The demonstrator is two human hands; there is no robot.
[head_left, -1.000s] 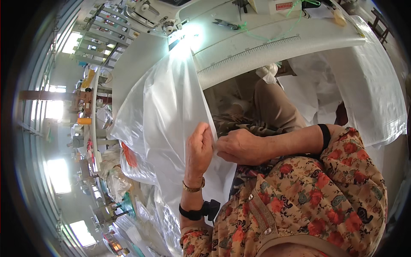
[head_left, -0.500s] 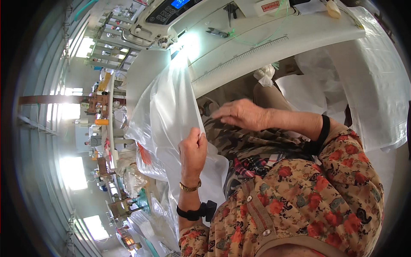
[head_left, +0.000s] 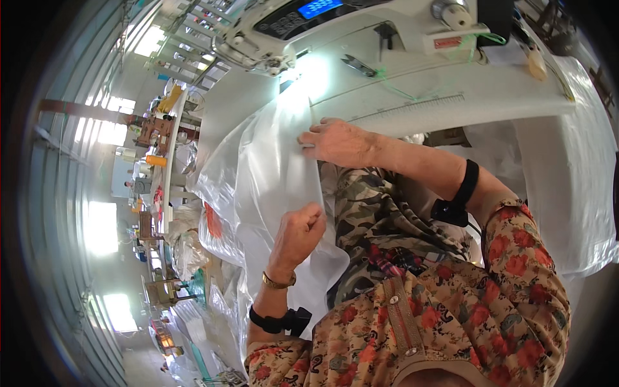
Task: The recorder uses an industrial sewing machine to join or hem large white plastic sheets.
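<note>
A long translucent white plastic sheet runs from under the sewing machine's lit needle area down across my lap. My left hand is closed in a fist on the sheet near its right edge, a gold watch and a black band on that arm. Nearer the machine, my right hand reaches over from the right, fingers extended and slightly apart. Its fingertips lie on the sheet's right edge just below the table; the undersides of those fingers are hidden.
Thread snips with green thread lie on the white machine table, behind a printed ruler scale. More plastic sheeting hangs over the right side. At the left, a cluttered bench carries an orange thread cone.
My right hand has moved up and onto the sheet's edge near the machine. My left hand stays closed on the sheet, slightly lower. The whole view has shifted and tilted a little.
</note>
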